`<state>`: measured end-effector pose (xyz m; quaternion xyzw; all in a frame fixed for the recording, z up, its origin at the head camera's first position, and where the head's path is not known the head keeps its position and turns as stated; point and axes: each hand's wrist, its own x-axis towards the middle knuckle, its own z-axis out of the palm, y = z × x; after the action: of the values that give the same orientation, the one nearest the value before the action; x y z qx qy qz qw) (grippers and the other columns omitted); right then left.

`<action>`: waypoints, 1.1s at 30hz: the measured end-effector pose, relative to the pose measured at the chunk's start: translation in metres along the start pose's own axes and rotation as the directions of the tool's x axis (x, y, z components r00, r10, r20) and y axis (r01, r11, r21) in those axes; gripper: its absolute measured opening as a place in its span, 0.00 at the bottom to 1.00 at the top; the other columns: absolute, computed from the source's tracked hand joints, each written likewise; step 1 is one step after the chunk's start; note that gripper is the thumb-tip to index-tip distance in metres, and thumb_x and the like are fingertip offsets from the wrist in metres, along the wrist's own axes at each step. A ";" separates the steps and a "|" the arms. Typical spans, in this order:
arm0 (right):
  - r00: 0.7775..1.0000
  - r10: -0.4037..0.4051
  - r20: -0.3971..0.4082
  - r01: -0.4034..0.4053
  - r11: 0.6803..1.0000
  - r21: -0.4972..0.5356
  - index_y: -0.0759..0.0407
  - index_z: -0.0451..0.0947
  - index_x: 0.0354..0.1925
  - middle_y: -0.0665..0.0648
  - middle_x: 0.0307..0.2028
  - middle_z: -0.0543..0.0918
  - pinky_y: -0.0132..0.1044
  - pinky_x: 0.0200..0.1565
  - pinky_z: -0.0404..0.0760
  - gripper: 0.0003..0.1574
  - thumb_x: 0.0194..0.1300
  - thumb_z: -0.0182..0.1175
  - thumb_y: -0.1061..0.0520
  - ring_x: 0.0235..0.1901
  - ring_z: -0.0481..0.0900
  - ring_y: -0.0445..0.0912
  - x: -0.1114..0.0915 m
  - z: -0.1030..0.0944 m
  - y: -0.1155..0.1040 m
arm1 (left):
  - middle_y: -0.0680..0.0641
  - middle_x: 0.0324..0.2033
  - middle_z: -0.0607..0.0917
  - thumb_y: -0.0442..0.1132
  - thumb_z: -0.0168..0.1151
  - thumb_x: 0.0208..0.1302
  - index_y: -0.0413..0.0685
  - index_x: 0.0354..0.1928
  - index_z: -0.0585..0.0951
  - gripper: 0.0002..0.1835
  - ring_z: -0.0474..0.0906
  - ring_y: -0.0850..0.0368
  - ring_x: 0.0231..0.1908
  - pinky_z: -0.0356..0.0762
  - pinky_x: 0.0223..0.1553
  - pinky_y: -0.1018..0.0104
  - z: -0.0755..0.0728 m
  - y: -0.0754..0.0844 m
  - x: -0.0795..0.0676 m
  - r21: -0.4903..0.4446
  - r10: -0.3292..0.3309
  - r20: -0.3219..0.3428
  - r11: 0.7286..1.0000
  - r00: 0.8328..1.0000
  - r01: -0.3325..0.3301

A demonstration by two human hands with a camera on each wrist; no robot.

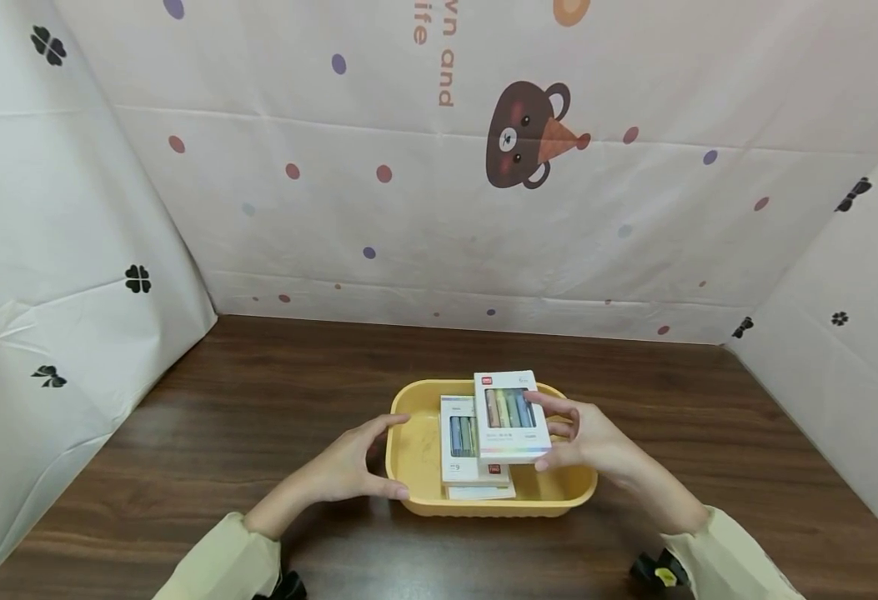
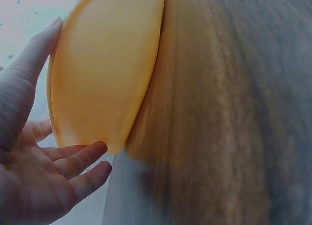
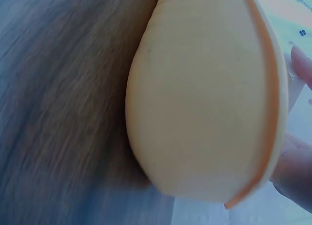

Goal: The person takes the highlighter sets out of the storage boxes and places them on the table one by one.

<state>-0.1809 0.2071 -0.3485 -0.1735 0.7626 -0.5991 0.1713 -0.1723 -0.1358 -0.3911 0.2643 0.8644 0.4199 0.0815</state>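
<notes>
In the head view a yellow plastic basket sits on the table. My right hand grips the right side of a white box of coloured sticks, its fingers on the front near the window and its thumb near the lower edge. That box is over the basket, overlapping another white windowed box. The edge of a further white box shows below. My left hand is at the basket's left end, thumb and fingers spread along the rim. The left wrist view shows its fingers loosely extended beside the basket wall.
Dark wood-grain table surrounds the basket. A white printed cloth with dots and a bear rises behind it, with cloth walls at left and right. Dark wrist straps show near the sleeves.
</notes>
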 end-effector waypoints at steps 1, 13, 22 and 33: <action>1.000 -0.002 -0.004 0.002 1.000 0.001 0.71 0.55 0.65 0.74 0.61 0.59 0.33 0.40 0.78 0.55 0.41 0.72 0.65 0.47 0.75 0.48 -0.001 -0.002 0.000 | 0.40 0.58 0.70 0.55 0.73 0.40 0.49 0.65 0.62 0.49 0.69 0.46 0.54 0.69 0.49 0.48 0.000 0.000 0.000 -0.002 0.001 0.001 1.000 1.000 -0.001; 1.000 -0.011 -0.010 0.011 1.000 0.002 0.70 0.53 0.66 0.74 0.60 0.61 0.36 0.41 0.78 0.54 0.44 0.70 0.67 0.45 0.77 0.46 -0.016 -0.018 0.001 | 0.39 0.58 0.70 0.55 0.73 0.40 0.48 0.65 0.62 0.49 0.68 0.44 0.54 0.67 0.50 0.46 0.000 -0.001 0.000 -0.005 -0.005 0.001 1.000 1.000 0.005; 1.000 -0.021 -0.021 0.022 0.998 0.059 0.67 0.53 0.66 0.60 0.53 0.72 0.37 0.40 0.79 0.51 0.46 0.66 0.71 0.45 0.78 0.43 -0.029 -0.032 0.002 | 0.42 0.61 0.68 0.56 0.73 0.40 0.47 0.65 0.61 0.50 0.67 0.43 0.57 0.66 0.53 0.45 0.000 -0.001 0.000 0.027 0.023 -0.012 0.999 1.000 -0.023; 0.994 -0.103 -0.033 0.105 0.990 0.089 0.52 0.62 0.64 0.49 0.52 0.73 0.36 0.39 0.79 0.48 0.47 0.62 0.75 0.45 0.78 0.42 -0.046 -0.051 0.007 | 0.41 0.60 0.68 0.55 0.73 0.40 0.47 0.65 0.61 0.50 0.67 0.43 0.57 0.65 0.53 0.44 0.000 -0.001 0.000 0.016 0.012 -0.006 1.000 1.000 -0.012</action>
<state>-0.1648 0.2743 -0.3415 -0.1966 0.7268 -0.6437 0.1368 -0.1725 -0.1360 -0.3918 0.2687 0.8664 0.4144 0.0742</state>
